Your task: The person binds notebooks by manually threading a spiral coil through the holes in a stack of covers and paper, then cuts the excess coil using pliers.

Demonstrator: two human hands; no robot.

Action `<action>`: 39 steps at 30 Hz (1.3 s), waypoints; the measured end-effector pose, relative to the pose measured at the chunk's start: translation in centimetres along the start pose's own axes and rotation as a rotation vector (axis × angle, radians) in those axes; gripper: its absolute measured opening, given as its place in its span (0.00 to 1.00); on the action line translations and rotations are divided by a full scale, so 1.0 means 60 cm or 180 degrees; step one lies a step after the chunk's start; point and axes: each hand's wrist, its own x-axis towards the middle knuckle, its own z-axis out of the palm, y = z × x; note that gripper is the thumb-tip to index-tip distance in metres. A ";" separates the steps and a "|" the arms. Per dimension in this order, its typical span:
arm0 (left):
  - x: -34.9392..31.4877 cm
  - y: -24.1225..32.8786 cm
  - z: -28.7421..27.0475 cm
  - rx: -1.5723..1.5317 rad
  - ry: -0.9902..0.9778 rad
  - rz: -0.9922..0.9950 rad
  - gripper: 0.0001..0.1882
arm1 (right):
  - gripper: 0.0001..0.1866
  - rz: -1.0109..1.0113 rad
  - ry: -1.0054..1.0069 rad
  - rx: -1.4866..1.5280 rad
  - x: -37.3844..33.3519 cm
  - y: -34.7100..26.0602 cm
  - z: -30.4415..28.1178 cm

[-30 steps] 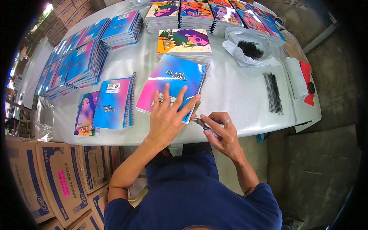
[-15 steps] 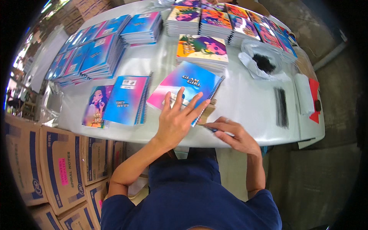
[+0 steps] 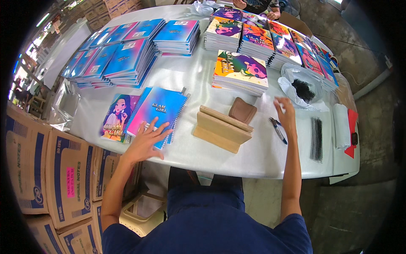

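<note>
My left hand [image 3: 147, 141] lies with spread fingers on a blue and pink spiral notebook [image 3: 163, 103] at the table's left front, on top of similar notebooks. Partly beneath these, a notebook with a cartoon figure on its cover [image 3: 115, 116] shows at the left. My right hand [image 3: 286, 116] is raised, its fingers loosely bent and nothing seen in them. Beside it a pair of dark-handled pliers [image 3: 278, 130] rests on the table. Between my hands stand a brown wooden block with a raised ledge [image 3: 223, 132] and a small brown pad [image 3: 243, 111].
Stacks of blue notebooks [image 3: 127, 55] fill the back left; colourful notebooks [image 3: 258, 38] stand at the back right. A plastic bag of black coils [image 3: 303, 89] and a row of black spiral wires [image 3: 316, 139] lie right. Cartons [image 3: 69, 178] are piled lower left. Another person's hand [image 3: 270, 15] shows at the back.
The notebook from the middle now lies on the left pile under my left hand, uncovering the wooden block. My right hand has let go of the pliers and moved up and right.
</note>
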 end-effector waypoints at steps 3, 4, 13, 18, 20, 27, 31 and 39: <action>0.015 -0.012 0.001 -0.0467 -0.0133 -0.0065 0.51 | 0.17 0.1020 0.0311 0.0191 0.110 0.034 0.051; 0.022 -0.014 0.002 -0.0641 -0.0059 -0.0117 0.52 | 0.20 0.1462 0.0333 0.0256 0.143 0.046 0.069; 0.157 0.035 -0.019 -0.0768 0.1485 0.0207 0.31 | 0.19 0.2078 -0.0854 0.0467 0.224 0.069 0.074; 0.307 0.058 -0.021 -0.1633 0.1780 0.0106 0.31 | 0.21 0.1638 -0.0415 -0.0941 0.219 0.015 0.079; 0.361 0.053 -0.021 -0.1550 0.1818 0.0288 0.34 | 0.20 0.1438 -0.0091 -0.1109 0.209 -0.009 0.066; 0.391 0.086 -0.049 -0.4007 0.1238 0.0507 0.33 | 0.12 0.0967 0.0851 0.1172 0.036 -0.211 -0.043; 0.291 0.119 -0.077 -0.3770 0.0438 0.0627 0.29 | 0.10 0.1266 0.1230 0.2443 -0.092 -0.245 -0.033; 0.248 0.123 0.003 -0.3658 0.0896 0.0912 0.36 | 0.18 0.0707 0.0212 0.1291 -0.193 -0.204 0.039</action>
